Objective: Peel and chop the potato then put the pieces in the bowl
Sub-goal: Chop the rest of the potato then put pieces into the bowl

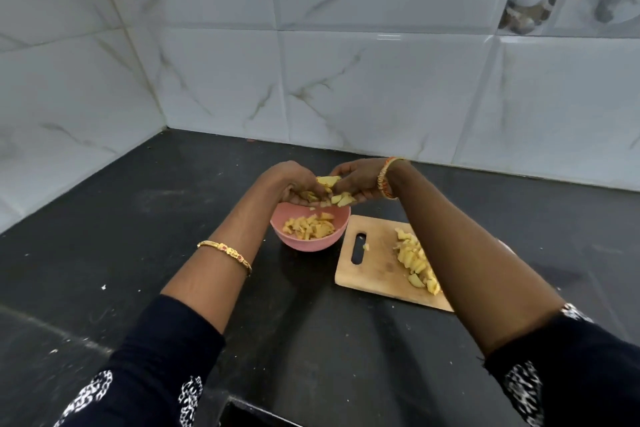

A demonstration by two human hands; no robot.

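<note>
Above the bowl point(310, 230), left hand point(298, 185) and right hand point(356, 184) cup together around chopped potato pieces point(329, 189), dropping them in. Transfer step; next scoop needs the pile point(415, 262) on the board point(377, 260).

No readable text anywhere — no labels, brands or numbers.

Dark navy sleeves point(162, 357) with black-and-white patterned patches are pushed up past the elbows. A slim gold bangle point(225, 251) with small red stones circles the left forearm; orange and gold bangles point(387, 177) ring the right wrist.
</note>
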